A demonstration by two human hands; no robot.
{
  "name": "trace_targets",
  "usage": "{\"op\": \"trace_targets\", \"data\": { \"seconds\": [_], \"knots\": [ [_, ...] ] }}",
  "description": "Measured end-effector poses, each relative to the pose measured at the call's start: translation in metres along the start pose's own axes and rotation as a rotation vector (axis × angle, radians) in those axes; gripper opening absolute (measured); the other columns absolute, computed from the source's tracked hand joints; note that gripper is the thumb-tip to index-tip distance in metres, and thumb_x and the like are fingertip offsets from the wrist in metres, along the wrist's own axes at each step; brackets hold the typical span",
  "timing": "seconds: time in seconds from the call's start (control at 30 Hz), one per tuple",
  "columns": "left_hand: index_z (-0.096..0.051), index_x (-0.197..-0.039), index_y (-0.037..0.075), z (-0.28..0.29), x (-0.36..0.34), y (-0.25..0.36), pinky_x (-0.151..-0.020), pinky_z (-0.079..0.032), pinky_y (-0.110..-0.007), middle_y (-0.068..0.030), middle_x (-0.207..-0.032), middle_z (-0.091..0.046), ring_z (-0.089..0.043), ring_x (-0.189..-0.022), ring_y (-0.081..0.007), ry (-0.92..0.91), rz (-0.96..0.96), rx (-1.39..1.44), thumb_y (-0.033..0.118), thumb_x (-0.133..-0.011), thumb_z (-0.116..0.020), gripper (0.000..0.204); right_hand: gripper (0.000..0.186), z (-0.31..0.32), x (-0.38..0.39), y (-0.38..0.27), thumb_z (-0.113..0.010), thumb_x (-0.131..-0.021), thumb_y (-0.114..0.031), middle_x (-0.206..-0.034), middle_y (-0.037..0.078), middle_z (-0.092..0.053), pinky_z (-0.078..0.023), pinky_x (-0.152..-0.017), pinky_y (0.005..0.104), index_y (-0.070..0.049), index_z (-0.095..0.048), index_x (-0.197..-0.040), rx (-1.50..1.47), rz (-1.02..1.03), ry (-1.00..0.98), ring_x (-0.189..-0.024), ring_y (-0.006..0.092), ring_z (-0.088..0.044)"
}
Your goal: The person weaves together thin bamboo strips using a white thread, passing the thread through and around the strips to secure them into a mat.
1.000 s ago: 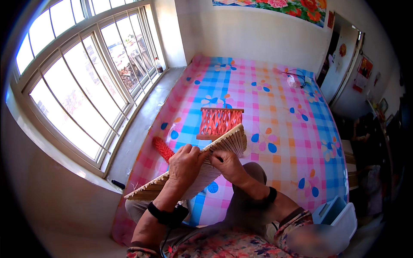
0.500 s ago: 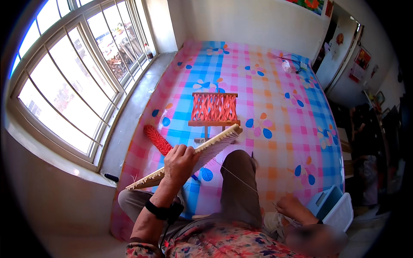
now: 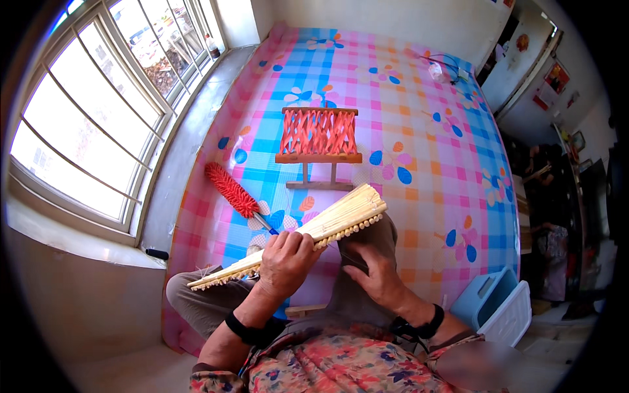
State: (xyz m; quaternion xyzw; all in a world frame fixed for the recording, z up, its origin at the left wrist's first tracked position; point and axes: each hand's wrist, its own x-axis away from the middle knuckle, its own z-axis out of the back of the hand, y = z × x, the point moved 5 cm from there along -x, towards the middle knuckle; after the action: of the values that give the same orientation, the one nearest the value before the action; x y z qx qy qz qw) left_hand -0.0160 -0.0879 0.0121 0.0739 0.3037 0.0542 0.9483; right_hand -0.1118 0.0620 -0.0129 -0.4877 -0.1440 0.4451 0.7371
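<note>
We see daylight pouring in from the left, where the window point(image 3: 65, 128) burns out to near white with a bluish fringe at its top. It brightens the patterned sheet point(image 3: 419, 249), while the wall point(image 3: 78, 295) beneath sits in shade and the far right falls dim. We find the left hand point(image 3: 286, 262) fairly sharp, a blurred smudge beside the right sleeve point(image 3: 452, 345), bowed straight edges and black corners.

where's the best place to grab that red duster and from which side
Probably the slim handle of the red duster, from the near side: it points back toward the left hand, while the fluffy head lies farther off and looks soft.
</note>
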Motion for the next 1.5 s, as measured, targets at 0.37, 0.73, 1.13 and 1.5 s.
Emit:
{"op": "trace_targets", "data": {
  "seconds": [0.37, 0.73, 1.13, 1.5],
  "knots": [
    [-0.052, -0.078, 0.007, -0.008, -0.009, -0.006, -0.060, -0.040, -0.037, -0.0071, -0.072, -0.048, -0.052, -0.068, -0.0242, -0.076, 0.075, 0.010, 0.021, -0.074, -0.073, 0.026, 0.010, -0.007, 0.022, -0.014, -0.065, -0.080, -0.003, -0.067, 0.007, -0.052, -0.044, -0.047, 0.0346, -0.007, -0.065, -0.089, 0.068, 0.388, -0.262, -0.055, 0.0251, -0.056],
    [-0.055, -0.094, 0.007, -0.028, -0.030, 0.000, -0.065, -0.043, -0.039, -0.0082, -0.083, -0.055, -0.057, -0.076, -0.0260, -0.182, 0.095, 0.060, 0.019, -0.080, -0.066, 0.022, 0.004, 0.017, -0.021, -0.044, -0.062, -0.085, -0.009, -0.089, 0.011, -0.061, -0.049, -0.084, 0.0464, -0.005, -0.060, -0.084, -0.027, 0.573, 0.044, -0.088, 0.0297, -0.063],
    [-0.051, -0.094, 0.008, -0.061, -0.044, -0.009, -0.068, -0.043, -0.042, -0.0078, -0.080, -0.059, -0.058, -0.078, -0.0290, -0.311, 0.056, 0.087, 0.018, -0.085, -0.060, 0.016, 0.012, -0.021, -0.036, -0.031, -0.057, -0.089, -0.003, -0.071, 0.005, -0.051, -0.041, -0.059, 0.0297, -0.004, -0.055, -0.077, -0.577, 0.155, 0.128, -0.064, 0.0169, -0.050],
    [-0.057, -0.099, 0.006, -0.066, -0.055, -0.001, -0.074, -0.047, -0.042, -0.0124, -0.086, -0.064, -0.061, -0.084, -0.0315, -0.437, 0.097, 0.050, 0.019, -0.083, -0.064, 0.022, 0.014, -0.011, -0.021, -0.028, -0.056, -0.093, -0.010, -0.077, 0.009, -0.051, -0.041, -0.067, 0.0346, -0.004, -0.056, -0.080, -0.416, 0.114, 0.148, -0.071, 0.0244, -0.050]
  ]
}}
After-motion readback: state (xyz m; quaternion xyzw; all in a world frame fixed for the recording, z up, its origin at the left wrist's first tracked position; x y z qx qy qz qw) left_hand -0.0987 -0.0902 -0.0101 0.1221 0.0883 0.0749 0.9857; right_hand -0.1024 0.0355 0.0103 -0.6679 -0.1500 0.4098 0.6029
